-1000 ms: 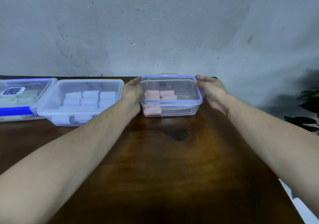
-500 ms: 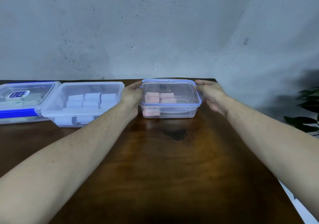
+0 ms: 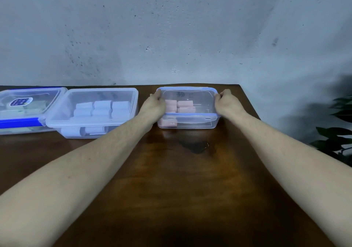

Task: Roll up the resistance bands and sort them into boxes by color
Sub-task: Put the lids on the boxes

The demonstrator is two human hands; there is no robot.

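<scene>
Wooden table (image 3: pixel 190 180) against a grey wall (image 3: pixel 171 27). At 12 o'clock, the lidded box (image 3: pixel 198 122) of pink rolls (image 3: pixel 183 105); left hand (image 3: pixel 155 105) and right hand (image 3: pixel 225 104), fingers curled, grip its ends. At 10 o'clock, the box of pale blue rolls (image 3: pixel 101 107).

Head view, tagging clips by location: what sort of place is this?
Probably a plain room at home, hard to be sure: a dark brown wooden table set against a bare grey plaster wall, with a dark green leafy houseplant beside it.
</scene>
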